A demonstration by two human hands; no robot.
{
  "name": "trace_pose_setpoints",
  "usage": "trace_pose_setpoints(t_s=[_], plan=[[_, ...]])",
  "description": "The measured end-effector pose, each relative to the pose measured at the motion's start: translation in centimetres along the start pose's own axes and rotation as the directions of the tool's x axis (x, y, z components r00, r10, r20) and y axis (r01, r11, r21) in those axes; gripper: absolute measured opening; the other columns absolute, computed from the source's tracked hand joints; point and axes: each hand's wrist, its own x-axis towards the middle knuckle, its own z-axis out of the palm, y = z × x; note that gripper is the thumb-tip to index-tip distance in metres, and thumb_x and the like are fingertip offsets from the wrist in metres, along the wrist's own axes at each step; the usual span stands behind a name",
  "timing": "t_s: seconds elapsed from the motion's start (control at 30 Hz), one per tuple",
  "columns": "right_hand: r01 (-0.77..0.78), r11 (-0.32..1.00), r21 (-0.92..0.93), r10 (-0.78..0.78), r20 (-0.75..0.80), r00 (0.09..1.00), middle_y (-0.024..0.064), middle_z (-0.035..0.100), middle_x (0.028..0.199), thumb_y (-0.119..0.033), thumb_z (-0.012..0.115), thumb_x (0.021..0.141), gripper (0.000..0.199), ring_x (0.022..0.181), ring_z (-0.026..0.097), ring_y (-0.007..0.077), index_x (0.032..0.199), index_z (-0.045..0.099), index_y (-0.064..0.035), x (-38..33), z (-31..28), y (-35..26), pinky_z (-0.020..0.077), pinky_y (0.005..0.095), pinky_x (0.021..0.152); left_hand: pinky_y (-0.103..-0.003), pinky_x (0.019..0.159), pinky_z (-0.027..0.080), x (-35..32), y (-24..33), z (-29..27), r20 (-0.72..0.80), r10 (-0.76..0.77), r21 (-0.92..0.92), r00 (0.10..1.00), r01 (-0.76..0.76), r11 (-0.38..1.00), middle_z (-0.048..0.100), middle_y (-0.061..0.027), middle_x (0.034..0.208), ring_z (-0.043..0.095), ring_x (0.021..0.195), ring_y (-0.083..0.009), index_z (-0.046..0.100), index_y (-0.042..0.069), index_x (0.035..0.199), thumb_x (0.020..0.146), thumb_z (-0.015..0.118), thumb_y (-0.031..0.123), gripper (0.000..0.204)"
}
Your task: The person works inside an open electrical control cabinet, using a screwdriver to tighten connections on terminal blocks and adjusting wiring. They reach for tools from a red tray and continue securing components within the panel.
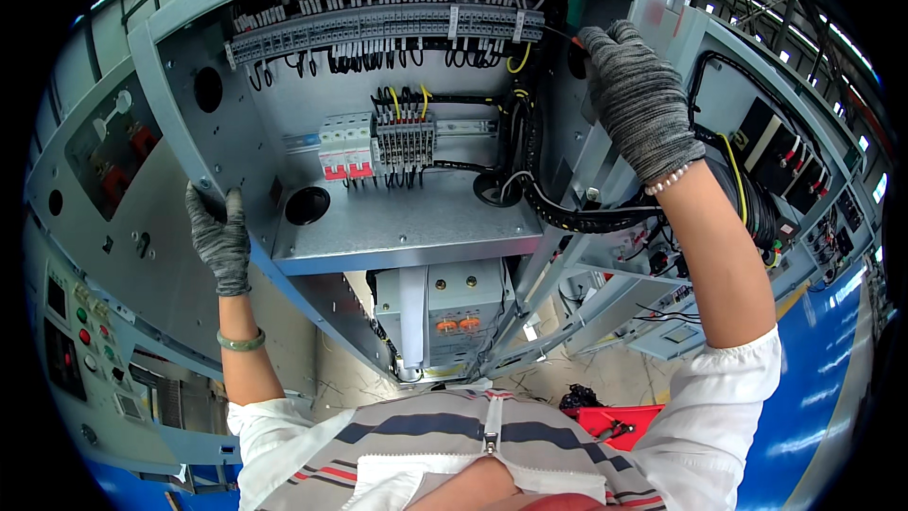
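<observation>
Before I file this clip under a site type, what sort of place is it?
Probably an electrical panel assembly workshop: an open grey cabinet with terminal strips, circuit breakers, and other unfinished control panels alongside.

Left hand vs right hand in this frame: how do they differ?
The left hand grips the cabinet's left side edge, low down; the right hand reaches high, up by the top terminal strip. The left wrist wears a green bangle, the right a pale bead bracelet. Both wear grey knit gloves.
</observation>
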Motion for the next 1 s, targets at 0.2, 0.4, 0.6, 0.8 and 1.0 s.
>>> trace_pose_setpoints(t_s=[0.2, 0.4, 0.6, 0.8, 1.0], plan=[[-0.014, 0.999, -0.036, 0.016, 0.039, 0.999, 0.0177, 0.060, 0.108, -0.025, 0.050, 0.095, 0.024, 0.094, 0.064, 0.0334, 0.112, 0.057, -0.0095, 0.0, -0.4, -0.5, 0.0543, 0.0431, 0.079, -0.033, 0.094, 0.046, 0.0, -0.4, 0.2, -0.013, 0.015, -0.111, 1.000, -0.017, 0.994, 0.061, -0.0148, 0.116, 0.060, 0.105, -0.0199, 0.040, 0.004, 0.139, 0.085, 0.071, 0.021, 0.064], [-0.012, 0.996, -0.084, 0.017, 0.056, 0.998, 0.0135, 0.061, 0.090, -0.030, 0.050, 0.095, 0.024, 0.082, 0.066, 0.0303, 0.105, 0.058, -0.0089, 0.1, -0.1, -0.3, 0.0541, 0.0435, 0.070, -0.034, 0.096, 0.046, 0.0, -0.1, 0.2, -0.006, 0.012, -0.095, 1.000, -0.013, 0.995, 0.060, -0.0157, 0.119, 0.059, 0.108, -0.0215, 0.040, 0.005, 0.139, 0.085, 0.070, 0.022, 0.064], [-0.008, 1.000, -0.008, 0.009, 0.053, 0.999, 0.0146, 0.065, 0.077, -0.034, 0.046, 0.096, 0.030, 0.074, 0.066, 0.0302, 0.098, 0.062, -0.0087, 0.1, -0.8, -1.0, 0.0538, 0.0430, 0.067, -0.035, 0.097, 0.045, 0.0, -0.5, 0.4, -0.017, 0.041, -0.091, 0.999, -0.043, 0.995, 0.059, -0.0166, 0.121, 0.058, 0.110, -0.0226, 0.040, 0.005, 0.139, 0.086, 0.070, 0.023, 0.063], [-0.199, 0.978, 0.061, 0.190, 0.133, 0.973, 0.0172, 0.067, 0.075, -0.040, 0.038, 0.099, 0.042, 0.074, 0.067, 0.0327, 0.108, 0.060, -0.0066, 0.8, -1.2, -0.9, 0.0535, 0.0443, 0.071, -0.035, 0.097, 0.045, -0.2, 0.6, 0.0, -0.006, 0.023, -0.061, 1.000, -0.023, 0.998, 0.059, -0.0163, 0.121, 0.059, 0.109, -0.0230, 0.041, 0.005, 0.138, 0.086, 0.069, 0.023, 0.062], [-0.128, 0.985, 0.115, 0.123, 0.055, 0.991, 0.0174, 0.066, 0.075, -0.035, 0.046, 0.096, 0.036, 0.074, 0.067, 0.0325, 0.113, 0.056, -0.0055, 0.2, -1.4, -1.4, 0.0538, 0.0438, 0.071, -0.034, 0.096, 0.046, -0.2, 1.2, -0.2, 0.011, -0.003, -0.031, 1.000, 0.003, 1.000, 0.060, -0.0150, 0.119, 0.060, 0.107, -0.0223, 0.041, 0.005, 0.137, 0.086, 0.069, 0.024, 0.061]])
